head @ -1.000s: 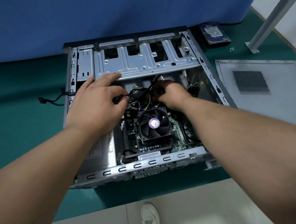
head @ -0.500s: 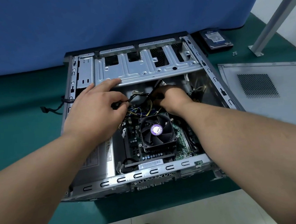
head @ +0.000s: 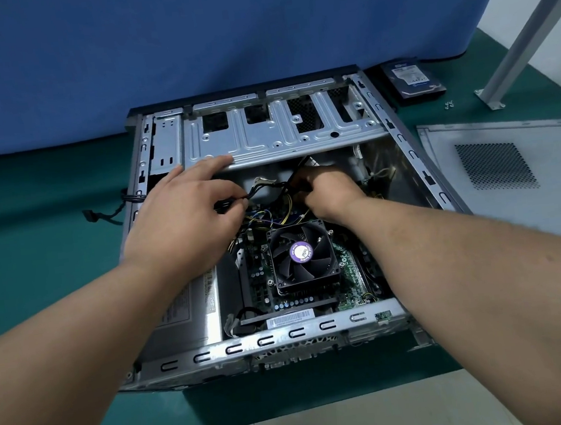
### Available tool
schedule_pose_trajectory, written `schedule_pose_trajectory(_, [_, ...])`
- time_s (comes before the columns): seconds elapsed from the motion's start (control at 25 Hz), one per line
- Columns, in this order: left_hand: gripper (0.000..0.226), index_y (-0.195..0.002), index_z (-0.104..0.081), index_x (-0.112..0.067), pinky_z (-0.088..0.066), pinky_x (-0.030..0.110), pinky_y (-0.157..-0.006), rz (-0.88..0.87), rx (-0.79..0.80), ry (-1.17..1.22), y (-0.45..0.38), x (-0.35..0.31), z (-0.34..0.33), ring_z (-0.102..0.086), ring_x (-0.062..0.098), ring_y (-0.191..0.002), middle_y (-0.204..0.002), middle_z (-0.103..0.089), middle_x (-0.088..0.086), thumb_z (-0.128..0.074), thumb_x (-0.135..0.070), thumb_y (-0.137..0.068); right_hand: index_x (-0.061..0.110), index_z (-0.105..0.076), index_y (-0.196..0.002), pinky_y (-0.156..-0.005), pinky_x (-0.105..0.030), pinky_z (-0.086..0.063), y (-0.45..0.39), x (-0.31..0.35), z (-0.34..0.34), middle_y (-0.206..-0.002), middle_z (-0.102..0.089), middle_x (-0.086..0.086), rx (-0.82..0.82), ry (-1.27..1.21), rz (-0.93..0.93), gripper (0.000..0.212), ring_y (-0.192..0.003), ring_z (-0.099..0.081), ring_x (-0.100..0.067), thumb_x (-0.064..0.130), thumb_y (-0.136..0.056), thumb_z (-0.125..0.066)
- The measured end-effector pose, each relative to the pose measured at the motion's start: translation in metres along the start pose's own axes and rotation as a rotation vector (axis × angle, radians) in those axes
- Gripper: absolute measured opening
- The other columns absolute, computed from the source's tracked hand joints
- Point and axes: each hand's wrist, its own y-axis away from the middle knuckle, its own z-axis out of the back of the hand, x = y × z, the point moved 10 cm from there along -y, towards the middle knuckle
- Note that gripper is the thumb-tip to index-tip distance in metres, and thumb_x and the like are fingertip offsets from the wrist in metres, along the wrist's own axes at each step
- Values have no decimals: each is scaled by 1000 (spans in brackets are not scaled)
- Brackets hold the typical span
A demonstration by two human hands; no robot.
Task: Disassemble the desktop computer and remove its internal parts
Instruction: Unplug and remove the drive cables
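Above the CPU fan [head: 302,256], inside the open computer case [head: 414,161], left hand [head: 184,221] pinches a black cable bundle [head: 270,187], index finger stretched onto the drive cage [head: 281,133]. Right hand [head: 325,191] curls round wiring behind the fan. Barely changed since a second ago: connector likely not free yet.

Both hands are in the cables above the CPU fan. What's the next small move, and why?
Probably work the connector free with the right hand while the left hand holds the black cable bundle aside: the wires still run down to the motherboard.
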Motion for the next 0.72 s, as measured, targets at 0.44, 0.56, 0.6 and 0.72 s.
schedule_pose_trajectory(0.44, [26,-115,-75,-36,-15,35,-126,5,-8,-4,1,1,1,-38,9,-144,-158,-42,-17,-55,-44,-101,35,-66,-114,-77,-25,-43,1,7,0,-99,-55,-1,9,49,38,26,-88,-56,-25,18,-95,-61])
schedule_pose_trajectory(0.56, [25,-114,-75,-36,-16,36,-126,1,-8,-8,0,1,1,-38,11,-144,-158,-42,-17,-55,-44,-101,34,-65,-115,-76,-26,-44,1,8,1,-99,-56,-2,11,61,49,28,-88,-56,-26,16,-95,-60])
schedule_pose_trajectory(0.6, [25,-115,-74,-36,-16,36,-126,1,-8,-9,0,1,0,-38,11,-144,-158,-42,-17,-55,-44,-101,34,-65,-116,-76,-26,-44,1,8,1,-100,-57,-3,11,75,51,28,-88,-56,-26,16,-95,-60])
schedule_pose_trajectory(0.72, [25,-115,-74,-36,-17,37,-126,-4,-12,-7,0,1,0,-39,12,-144,-158,-42,-16,-55,-44,-101,31,-64,-118,-78,-27,-44,2,12,0,-102,-56,-4,20,116,62,29,-91,-54,-26,15,-94,-59])
